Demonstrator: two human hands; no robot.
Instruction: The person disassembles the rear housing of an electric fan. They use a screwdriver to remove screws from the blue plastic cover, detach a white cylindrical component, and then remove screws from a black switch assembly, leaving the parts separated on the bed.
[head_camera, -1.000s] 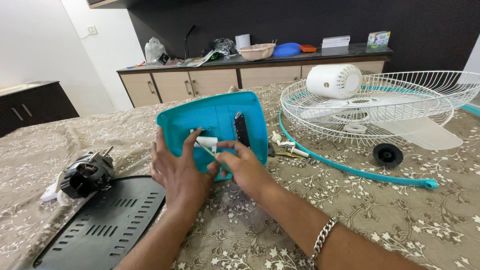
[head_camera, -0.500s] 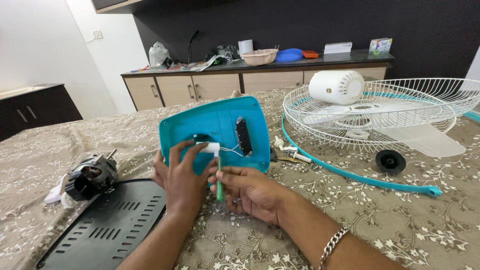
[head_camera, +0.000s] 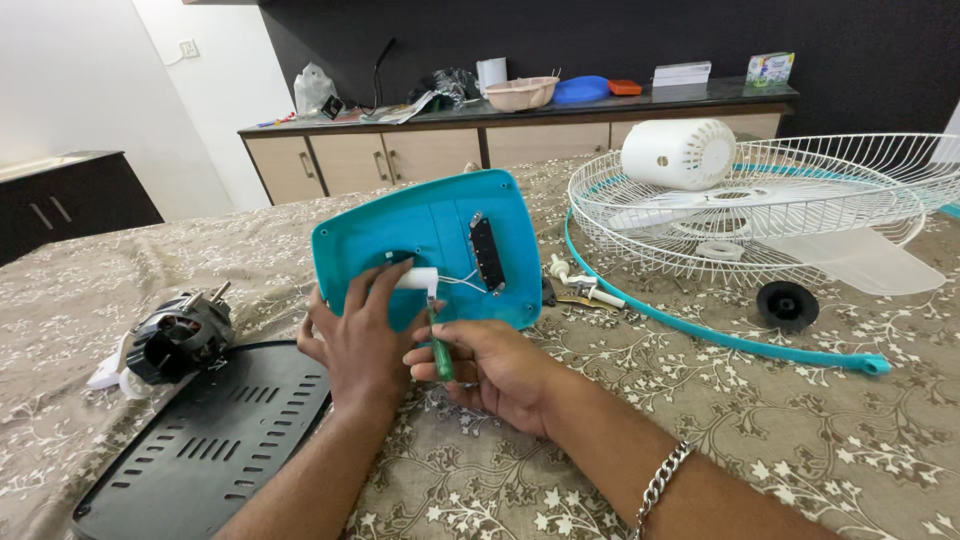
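The right hand (head_camera: 490, 365) gripped a green-handled screwdriver (head_camera: 438, 350), its fingers clenched round the handle. A second before, the tool had lain slanted across the teal fan base cover (head_camera: 430, 240); now it stood nearly upright, its tip up against the small white block (head_camera: 418, 279) on the cover's inner face, from which thin white wires ran to the black switch strip (head_camera: 487, 253). Judging by that swing, the driver had been brought to bear on the block's fastening, though no screw could be made out.

The left hand (head_camera: 362, 338) had kept its place, fingers spread and pressed on the cover beside the block, propping the cover tilted on the patterned bedspread (head_camera: 700, 420) near the middle of the bed.

The black vented plate (head_camera: 205, 440) lay at the bed's near left edge with the motor (head_camera: 178, 335) just beyond it. The white wire guard (head_camera: 760, 200) and the teal rim ring (head_camera: 720, 338) sat toward the far right.
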